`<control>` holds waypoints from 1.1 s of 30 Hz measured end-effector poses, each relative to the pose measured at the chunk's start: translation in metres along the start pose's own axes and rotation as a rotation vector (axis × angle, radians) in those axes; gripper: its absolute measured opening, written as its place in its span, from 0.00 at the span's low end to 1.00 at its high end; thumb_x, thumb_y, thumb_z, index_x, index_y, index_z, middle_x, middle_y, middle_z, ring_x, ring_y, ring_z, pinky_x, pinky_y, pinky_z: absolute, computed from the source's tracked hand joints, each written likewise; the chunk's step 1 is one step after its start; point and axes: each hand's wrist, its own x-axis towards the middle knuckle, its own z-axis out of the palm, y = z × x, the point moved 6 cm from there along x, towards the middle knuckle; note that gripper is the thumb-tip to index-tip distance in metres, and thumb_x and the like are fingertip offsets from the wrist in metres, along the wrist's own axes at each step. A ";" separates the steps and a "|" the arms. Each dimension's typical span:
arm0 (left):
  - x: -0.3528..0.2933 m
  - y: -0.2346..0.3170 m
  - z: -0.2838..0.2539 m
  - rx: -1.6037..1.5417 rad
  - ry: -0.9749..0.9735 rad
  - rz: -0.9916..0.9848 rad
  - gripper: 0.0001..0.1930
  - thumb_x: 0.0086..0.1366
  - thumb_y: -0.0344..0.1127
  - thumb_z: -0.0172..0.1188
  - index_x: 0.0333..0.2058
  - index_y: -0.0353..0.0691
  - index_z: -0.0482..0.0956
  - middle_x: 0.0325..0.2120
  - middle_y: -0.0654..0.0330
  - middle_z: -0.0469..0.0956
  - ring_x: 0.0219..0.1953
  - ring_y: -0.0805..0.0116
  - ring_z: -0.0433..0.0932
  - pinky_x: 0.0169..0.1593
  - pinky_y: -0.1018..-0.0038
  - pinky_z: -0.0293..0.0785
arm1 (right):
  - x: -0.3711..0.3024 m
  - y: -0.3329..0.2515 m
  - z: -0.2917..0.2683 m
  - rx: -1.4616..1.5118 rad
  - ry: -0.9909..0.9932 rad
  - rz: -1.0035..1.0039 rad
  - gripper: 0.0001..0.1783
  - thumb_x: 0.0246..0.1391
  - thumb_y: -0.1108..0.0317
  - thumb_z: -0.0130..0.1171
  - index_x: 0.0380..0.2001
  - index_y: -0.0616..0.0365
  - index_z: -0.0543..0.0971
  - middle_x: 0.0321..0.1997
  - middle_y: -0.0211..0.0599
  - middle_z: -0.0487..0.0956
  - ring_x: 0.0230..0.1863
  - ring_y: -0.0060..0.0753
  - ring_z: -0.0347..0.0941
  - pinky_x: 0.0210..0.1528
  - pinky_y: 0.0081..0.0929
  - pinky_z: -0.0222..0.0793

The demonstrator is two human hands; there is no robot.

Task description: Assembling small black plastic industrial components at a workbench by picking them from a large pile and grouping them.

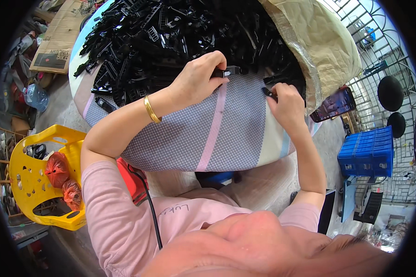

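Observation:
My left hand (196, 79), with a gold bangle (151, 109) at the wrist, pinches a small black plastic part (231, 72) between thumb and forefinger. To its right, my right hand (286, 102) is closed on another small black plastic piece (267, 92), whose tip sticks out past the thumb. Both hands are over the near edge of a large heap of black plastic parts (185, 34). Beneath them lies a patterned grey, pink and cream cloth (180, 138) that covers a rounded surface. One loose black part (105, 105) lies on the cloth at the left.
A beige sack (326, 37) borders the heap on the right, with a phone (335, 104) beside it. At the left stands a yellow plastic chair (25, 175) with red bags (57, 170). A blue crate (367, 152) is at the right. A black cable (151, 207) hangs near my left arm.

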 end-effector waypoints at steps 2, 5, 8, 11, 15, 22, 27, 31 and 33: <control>-0.001 -0.003 -0.002 -0.127 -0.012 -0.167 0.13 0.55 0.28 0.60 0.38 0.35 0.69 0.28 0.57 0.72 0.28 0.68 0.71 0.37 0.75 0.70 | 0.005 -0.014 0.001 0.190 -0.084 -0.056 0.15 0.43 0.66 0.63 0.33 0.61 0.74 0.30 0.43 0.76 0.32 0.42 0.74 0.34 0.33 0.70; -0.004 -0.021 0.004 -0.399 -0.023 -0.385 0.17 0.57 0.27 0.56 0.46 0.33 0.68 0.29 0.61 0.69 0.29 0.74 0.69 0.36 0.78 0.69 | 0.022 -0.023 -0.001 0.570 -0.054 0.074 0.16 0.41 0.66 0.66 0.31 0.61 0.72 0.26 0.39 0.75 0.26 0.32 0.73 0.29 0.27 0.68; -0.004 -0.024 0.004 -0.603 -0.030 -0.427 0.24 0.57 0.25 0.51 0.54 0.31 0.64 0.32 0.62 0.69 0.30 0.76 0.69 0.38 0.79 0.69 | 0.052 -0.051 -0.014 0.732 0.069 -0.004 0.17 0.44 0.65 0.67 0.31 0.61 0.71 0.23 0.34 0.73 0.24 0.22 0.69 0.27 0.21 0.66; -0.006 -0.027 0.005 -0.711 0.009 -0.435 0.27 0.57 0.25 0.50 0.57 0.30 0.62 0.35 0.62 0.70 0.33 0.76 0.69 0.40 0.79 0.69 | 0.070 -0.071 -0.013 0.832 0.157 -0.056 0.17 0.47 0.64 0.66 0.32 0.61 0.70 0.24 0.34 0.73 0.25 0.22 0.69 0.28 0.20 0.66; -0.008 -0.025 -0.004 -1.031 0.158 -0.494 0.24 0.60 0.25 0.49 0.57 0.31 0.63 0.39 0.61 0.73 0.39 0.74 0.72 0.46 0.76 0.70 | 0.068 -0.084 -0.010 0.793 0.375 -0.222 0.18 0.49 0.66 0.65 0.36 0.61 0.68 0.25 0.36 0.74 0.25 0.25 0.70 0.28 0.22 0.68; -0.006 -0.036 -0.006 -1.007 0.147 -0.450 0.27 0.59 0.27 0.59 0.56 0.30 0.63 0.43 0.57 0.75 0.44 0.72 0.74 0.48 0.78 0.71 | 0.060 -0.076 -0.005 0.986 0.147 -0.003 0.12 0.55 0.68 0.51 0.40 0.61 0.66 0.26 0.33 0.70 0.26 0.22 0.66 0.29 0.22 0.63; -0.004 -0.036 0.001 -0.869 0.060 -0.407 0.22 0.55 0.23 0.63 0.50 0.33 0.71 0.41 0.57 0.77 0.43 0.70 0.76 0.49 0.73 0.75 | 0.058 -0.079 -0.002 1.062 0.153 -0.024 0.17 0.55 0.69 0.55 0.47 0.62 0.70 0.35 0.36 0.77 0.34 0.23 0.72 0.36 0.22 0.68; -0.007 -0.037 -0.003 -0.793 0.195 -0.395 0.21 0.53 0.23 0.63 0.47 0.30 0.72 0.36 0.56 0.78 0.38 0.70 0.79 0.45 0.76 0.77 | 0.059 -0.080 -0.001 0.905 0.124 -0.087 0.18 0.50 0.71 0.61 0.46 0.61 0.74 0.36 0.38 0.80 0.35 0.29 0.76 0.36 0.24 0.71; -0.006 -0.036 -0.003 -0.719 0.194 -0.353 0.20 0.54 0.24 0.63 0.47 0.30 0.72 0.35 0.56 0.78 0.38 0.71 0.79 0.44 0.77 0.76 | 0.051 -0.088 -0.017 0.597 0.405 -0.333 0.19 0.43 0.73 0.65 0.43 0.59 0.76 0.35 0.39 0.81 0.33 0.36 0.77 0.33 0.27 0.73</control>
